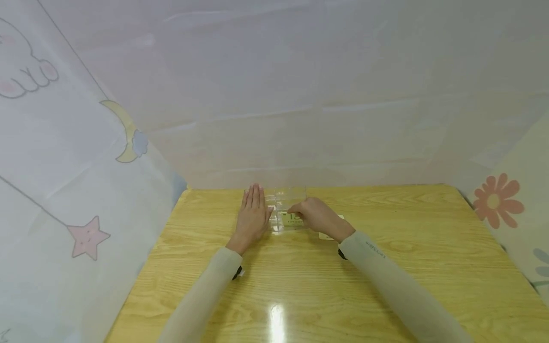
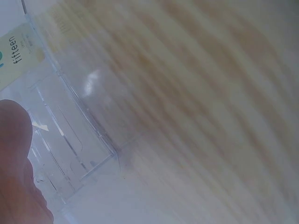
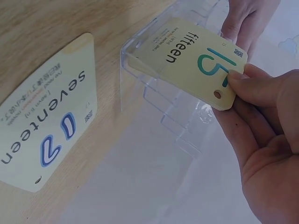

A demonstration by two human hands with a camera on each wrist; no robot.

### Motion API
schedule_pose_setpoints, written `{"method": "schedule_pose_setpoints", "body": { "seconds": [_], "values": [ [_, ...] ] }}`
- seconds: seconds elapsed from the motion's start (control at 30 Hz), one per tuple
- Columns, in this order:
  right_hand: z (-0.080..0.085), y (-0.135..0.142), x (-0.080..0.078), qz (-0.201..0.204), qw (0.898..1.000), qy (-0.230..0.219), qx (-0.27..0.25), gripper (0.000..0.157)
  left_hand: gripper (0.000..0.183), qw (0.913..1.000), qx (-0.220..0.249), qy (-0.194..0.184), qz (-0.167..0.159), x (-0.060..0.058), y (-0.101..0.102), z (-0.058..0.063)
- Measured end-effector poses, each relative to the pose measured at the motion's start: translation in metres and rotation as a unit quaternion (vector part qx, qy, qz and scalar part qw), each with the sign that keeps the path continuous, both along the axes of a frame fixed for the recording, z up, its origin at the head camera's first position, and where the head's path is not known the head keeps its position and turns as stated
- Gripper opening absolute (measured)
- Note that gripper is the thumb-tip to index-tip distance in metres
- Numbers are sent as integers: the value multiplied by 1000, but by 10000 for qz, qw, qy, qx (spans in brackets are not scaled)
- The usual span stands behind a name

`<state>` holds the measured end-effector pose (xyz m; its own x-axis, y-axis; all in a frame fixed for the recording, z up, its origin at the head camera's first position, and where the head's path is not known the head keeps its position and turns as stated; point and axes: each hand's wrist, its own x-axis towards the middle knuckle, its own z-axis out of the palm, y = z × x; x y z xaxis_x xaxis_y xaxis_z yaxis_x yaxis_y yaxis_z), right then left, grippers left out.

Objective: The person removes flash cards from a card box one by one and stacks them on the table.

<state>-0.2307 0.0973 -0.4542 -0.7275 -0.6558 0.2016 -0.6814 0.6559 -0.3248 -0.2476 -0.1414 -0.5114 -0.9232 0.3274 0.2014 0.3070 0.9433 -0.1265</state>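
A clear plastic card holder (image 1: 291,193) with stepped tiers stands at the far side of the wooden table. My right hand (image 1: 319,218) pinches a pale flash card (image 3: 187,70) by its end, thumb on top and fingers beneath. The card reads "15" and "fifteen", and its other end lies within the front tier of the holder. With fingers straight and together, my left hand (image 1: 252,219) rests at the left part of the holder; its thumb (image 2: 14,135) shows over the clear tiers in the left wrist view. A "seventeen" card (image 3: 56,116) lies on the table, partly covered by my right hand in the head view.
The wooden table (image 1: 274,276) runs up to a pale cloth backdrop (image 1: 300,119). Printed cloth walls flank it, with a star (image 1: 88,237) on the left and a flower (image 1: 493,201) on the right.
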Motion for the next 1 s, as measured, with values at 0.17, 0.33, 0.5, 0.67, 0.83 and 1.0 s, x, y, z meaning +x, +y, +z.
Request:
{"method": "schedule_pose_setpoints", "body": {
  "seconds": [0.17,0.33,0.5,0.67,0.83,1.0],
  "values": [
    [1,0,-1,47,9999,-87,-25,27,73,10000,22,-81,-11,3,0,1],
    [2,0,-2,41,9997,-245,4,28,73,9999,-67,-103,-7,4,0,1],
    [6,0,-5,86,9996,-279,-46,27,75,10000,-93,-28,6,-1,-1,1],
    [10,0,-7,165,9993,-320,-96,26,74,9999,45,137,-19,-3,-1,1],
    [11,0,-8,155,9990,-424,51,28,74,9999,56,123,3,-3,-1,0],
    [11,0,-9,98,9989,-417,191,28,75,9999,23,126,0,-2,0,-1]
  ]
}}
